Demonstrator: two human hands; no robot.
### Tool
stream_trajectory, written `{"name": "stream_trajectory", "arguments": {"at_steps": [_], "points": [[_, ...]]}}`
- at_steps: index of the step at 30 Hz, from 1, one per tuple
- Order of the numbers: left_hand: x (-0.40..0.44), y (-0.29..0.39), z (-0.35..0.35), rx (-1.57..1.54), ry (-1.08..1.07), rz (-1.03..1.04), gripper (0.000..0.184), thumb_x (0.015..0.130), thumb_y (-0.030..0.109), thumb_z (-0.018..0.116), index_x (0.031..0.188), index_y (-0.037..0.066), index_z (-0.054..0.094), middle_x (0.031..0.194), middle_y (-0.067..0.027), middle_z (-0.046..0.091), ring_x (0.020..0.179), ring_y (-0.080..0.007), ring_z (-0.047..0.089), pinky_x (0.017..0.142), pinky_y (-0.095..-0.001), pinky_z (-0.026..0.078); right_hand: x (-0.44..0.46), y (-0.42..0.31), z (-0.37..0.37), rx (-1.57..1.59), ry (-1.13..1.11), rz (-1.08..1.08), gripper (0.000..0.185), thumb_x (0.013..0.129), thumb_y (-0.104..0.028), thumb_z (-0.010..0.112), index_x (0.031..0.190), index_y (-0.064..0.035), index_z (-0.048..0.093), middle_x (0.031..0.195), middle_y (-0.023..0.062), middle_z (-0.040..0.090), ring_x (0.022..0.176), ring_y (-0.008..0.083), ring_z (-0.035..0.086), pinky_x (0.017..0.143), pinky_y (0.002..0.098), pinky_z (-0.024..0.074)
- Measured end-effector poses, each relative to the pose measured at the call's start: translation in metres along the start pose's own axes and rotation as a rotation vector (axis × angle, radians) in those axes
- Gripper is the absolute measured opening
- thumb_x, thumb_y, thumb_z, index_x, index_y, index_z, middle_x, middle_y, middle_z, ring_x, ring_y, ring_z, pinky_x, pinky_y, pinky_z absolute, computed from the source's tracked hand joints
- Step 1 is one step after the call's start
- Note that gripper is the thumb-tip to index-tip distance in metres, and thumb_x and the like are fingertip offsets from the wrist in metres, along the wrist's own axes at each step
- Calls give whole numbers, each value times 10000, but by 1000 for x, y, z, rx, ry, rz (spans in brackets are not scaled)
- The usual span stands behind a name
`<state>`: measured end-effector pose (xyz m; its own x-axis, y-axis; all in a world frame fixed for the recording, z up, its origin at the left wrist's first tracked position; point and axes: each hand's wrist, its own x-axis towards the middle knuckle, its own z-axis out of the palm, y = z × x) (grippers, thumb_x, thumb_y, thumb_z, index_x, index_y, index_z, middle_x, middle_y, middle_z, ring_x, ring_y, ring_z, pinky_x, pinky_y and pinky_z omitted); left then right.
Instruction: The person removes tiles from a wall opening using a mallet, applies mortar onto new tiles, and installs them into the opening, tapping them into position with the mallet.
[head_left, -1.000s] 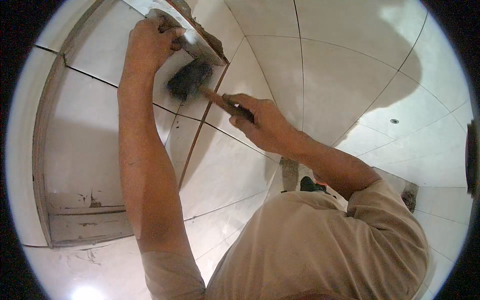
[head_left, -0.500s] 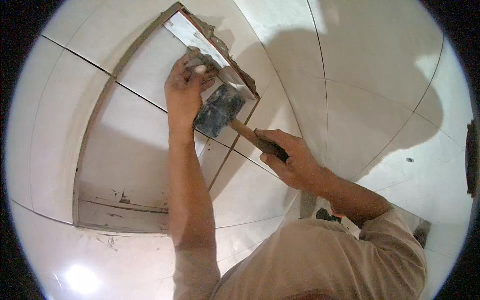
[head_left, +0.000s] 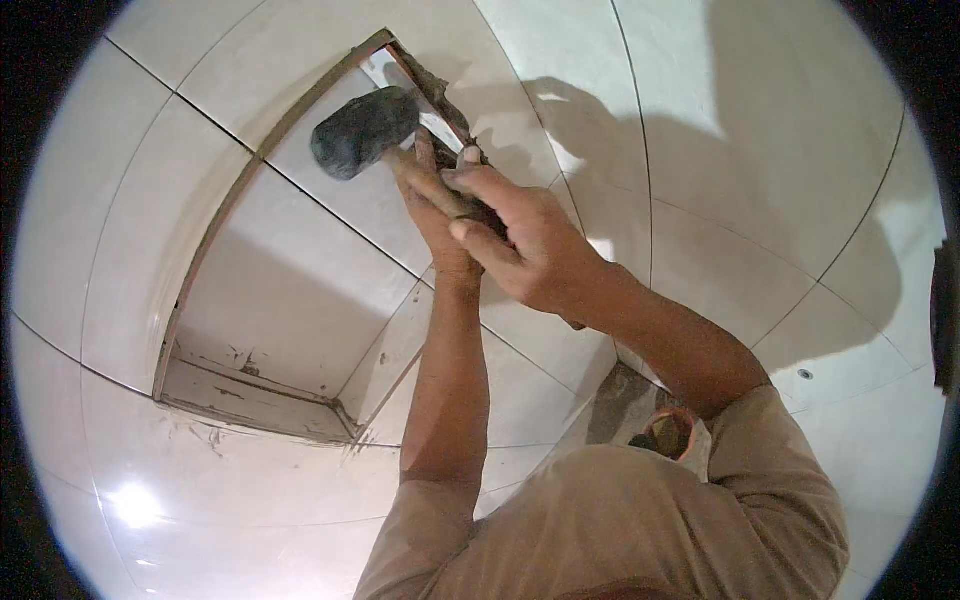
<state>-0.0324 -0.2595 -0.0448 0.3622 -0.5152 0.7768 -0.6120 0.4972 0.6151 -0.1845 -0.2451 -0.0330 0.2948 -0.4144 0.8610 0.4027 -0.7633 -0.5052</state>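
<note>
My right hand point(head_left: 535, 240) is closed around the wooden handle of a rubber mallet point(head_left: 365, 132), whose thick black head points to the upper left over the recess. Behind the handle is my left hand point(head_left: 432, 225), reaching up to the narrow tile strip point(head_left: 440, 128) along the recess's upper right edge. One of its fingers points upward near the strip; the mallet and right hand hide the rest, so its grip is unclear. Rough grey mortar point(head_left: 428, 82) sits behind the strip. The mallet head appears apart from the strip.
The rectangular tiled recess point(head_left: 270, 270) has a raw edge and mortar smears along its lower end. Large pale tiles point(head_left: 700, 130) with dark joints surround it. A round container with an orange rim point(head_left: 690, 425) stands beside my body. A small round fitting point(head_left: 805, 374) is at the right.
My right hand has swung the mallet up and left, across my left hand. My left hand has shifted down and right along the strip. The view has moved slightly.
</note>
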Motion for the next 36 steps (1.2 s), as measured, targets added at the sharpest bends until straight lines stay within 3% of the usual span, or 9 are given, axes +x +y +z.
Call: {"name": "stream_trajectory", "arguments": {"at_steps": [2, 5, 8, 11, 14, 17, 21, 23, 36], "points": [[1, -2, 3, -24, 20, 0, 497, 972, 259, 709, 1317, -44, 521, 1105, -157, 589, 985, -276, 605, 885, -412, 498, 8, -3, -1, 6, -131, 49, 332, 961, -99, 634, 1229, 69, 535, 861, 222, 626, 768, 283, 658, 732, 397, 528], [-1, -6, 3, -44, 40, -6, 502, 973, 261, 708, 1322, -43, 516, 1113, -152, 579, 987, -268, 599, 882, -405, 497, 13, 6, 13, -38, -71, 30, 332, 940, -78, 650, 1218, 70, 547, 938, 280, 644, 842, 386, 665, 785, 445, 526], [-1, -9, 1, -51, 49, -17, 507, 973, 264, 708, 1327, -42, 511, 1121, -147, 569, 990, -260, 594, 878, -398, 497, 16, 6, 17, -58, -46, 65, 341, 928, -70, 656, 1222, 68, 552, 970, 284, 649, 861, 444, 651, 799, 452, 523], [-3, -11, 2, -37, 66, -13, 513, 974, 266, 707, 1332, -41, 506, 1129, -142, 558, 993, -253, 589, 875, -391, 496, 19, 8, 17, -45, -15, -45, 337, 925, -69, 663, 1218, 67, 566, 974, 273, 656, 879, 435, 668, 801, 455, 525], [-4, -12, 2, -37, 78, -18, 518, 975, 269, 707, 1337, -40, 501, 1138, -137, 548, 995, -245, 583, 871, -384, 495, 16, 5, 18, 9, -10, 120, 342, 924, -72, 666, 1223, 67, 575, 999, 271, 667, 910, 426, 683, 802, 448, 530], [-4, -15, 7, -29, 98, -7, 524, 976, 271, 706, 1342, -39, 496, 1146, -132, 538, 998, -237, 578, 868, -377, 494, 17, 13, 14, -1, -70, -20, 343, 920, -75, 677, 1218, 67, 585, 1011, 275, 673, 917, 397, 698, 796, 436, 537], [-6, -19, 11, -30, 116, 3, 531, 977, 274, 706, 1349, -37, 490, 1157, -125, 524, 1002, -226, 571, 863, -367, 493, 19, 11, 7, 10, -116, 36, 337, 918, -81, 687, 1204, 68, 589, 1021, 267, 682, 917, 374, 710, 801, 415, 544], [-5, -22, 14, -32, 127, 8, 534, 978, 276, 705, 1352, -37, 486, 1162, -122, 517, 1004, -221, 567, 861, -363, 492, 20, 7, 6, -65, -66, 135, 350, 926, -103, 691, 1214, 70, 594, 988, 252, 693, 901, 345, 724, 792, 400, 552], [-8, -26, 14, -48, 163, 10, 558, 981, 286, 703, 1373, -32, 465, 1198, -101, 472, 1015, -187, 544, 846, -332, 489, 21, 12, -5, 5, -171, 44, 368, 941, -143, 690, 1234, 60, 600, 928, 223, 700, 806, 254, 711, 715, 367, 545]]}}
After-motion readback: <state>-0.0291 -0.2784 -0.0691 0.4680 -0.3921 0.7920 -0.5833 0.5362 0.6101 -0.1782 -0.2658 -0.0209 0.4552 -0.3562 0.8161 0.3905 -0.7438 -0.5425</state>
